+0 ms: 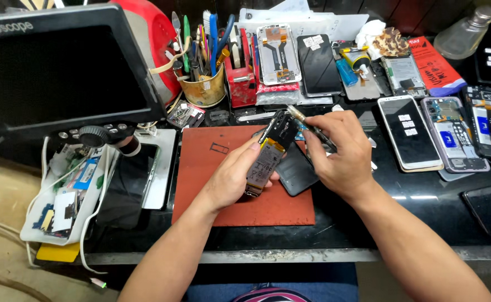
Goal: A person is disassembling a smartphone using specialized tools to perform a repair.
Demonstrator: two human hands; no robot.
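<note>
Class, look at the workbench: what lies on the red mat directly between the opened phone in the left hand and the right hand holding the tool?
In the head view, a dark phone back cover lies on the red mat between the opened phone and the right hand.

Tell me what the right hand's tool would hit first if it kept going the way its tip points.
The right hand aims its metal tool up-left; the tip sits at the top end of the opened phone in the left hand, so probably that first. Depth is unclear.
</note>
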